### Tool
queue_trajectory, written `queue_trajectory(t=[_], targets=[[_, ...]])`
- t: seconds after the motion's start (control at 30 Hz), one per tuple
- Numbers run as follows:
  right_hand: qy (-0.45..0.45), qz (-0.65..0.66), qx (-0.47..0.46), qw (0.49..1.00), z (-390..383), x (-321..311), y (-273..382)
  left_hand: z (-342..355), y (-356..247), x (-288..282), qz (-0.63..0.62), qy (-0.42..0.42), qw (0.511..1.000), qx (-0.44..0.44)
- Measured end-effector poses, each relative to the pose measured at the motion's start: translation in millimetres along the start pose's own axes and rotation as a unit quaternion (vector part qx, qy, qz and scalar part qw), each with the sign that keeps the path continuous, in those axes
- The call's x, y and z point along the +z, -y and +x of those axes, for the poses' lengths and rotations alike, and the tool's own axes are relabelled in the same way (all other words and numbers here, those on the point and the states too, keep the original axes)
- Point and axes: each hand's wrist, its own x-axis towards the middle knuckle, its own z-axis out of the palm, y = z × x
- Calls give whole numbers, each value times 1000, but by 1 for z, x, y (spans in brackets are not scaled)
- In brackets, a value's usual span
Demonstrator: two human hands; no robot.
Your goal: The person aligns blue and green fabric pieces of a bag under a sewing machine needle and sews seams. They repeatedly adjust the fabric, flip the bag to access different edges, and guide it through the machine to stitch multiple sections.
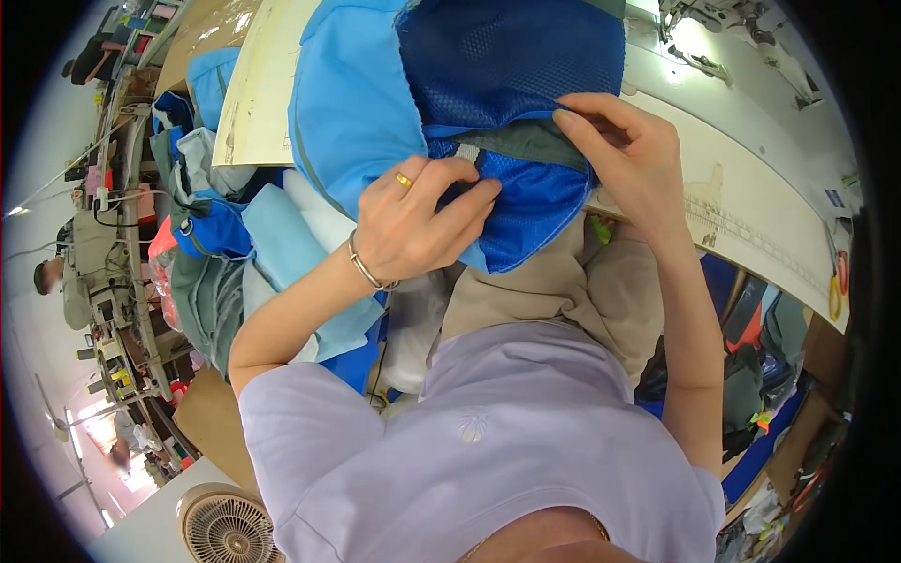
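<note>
A sewn fabric piece (347, 84) in light blue, dark blue mesh and bright blue, with a grey-green strip and a short pale webbing piece, lies over the edge of the white work table and hangs over my lap. My left hand (424, 208), with a ring and bracelet, has its curled fingers closed on the bright blue part below the webbing; the fingertips are partly hidden. My right hand (629, 155) pinches the upper right edge of the piece where the dark blue meets the strip, thumb and index finger together.
Piles of cut fabric (202, 272) lie at left. Scissors (835, 291) rest at the table's right end, with sewing machine parts (694, 52) above. Dark fabric and cardboard (779, 375) sit under the table's right. Co-workers (52, 272) are at far left; a fan (230, 525) stands at lower left.
</note>
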Motion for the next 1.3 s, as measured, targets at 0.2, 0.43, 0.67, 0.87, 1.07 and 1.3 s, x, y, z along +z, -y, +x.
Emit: queue_trajectory(t=[0.2, 0.43, 0.67, 0.87, 1.07, 1.3], targets=[[7, -5, -6, 1000, -2, -1, 3, -4, 2, -2, -32, 0, 999, 12], [41, -75, -121, 989, -5, 0, 7, 24, 9, -19, -143, -32, 982, -120], [90, -148, -323, 930, -1, -1, -2, 112, 69, 15, -114, -10, 990, -85], [163, -57, -300, 938, -4, -1, 2, 188, 171, 42, 224, -45, 973, -17], [170, -33, -255, 951, -7, -5, 3, 205, 202, 10, 364, 24, 901, -234], [169, -12, -237, 957, -8, 0, 0, 192, 260, -43, 81, 38, 966, -242]])
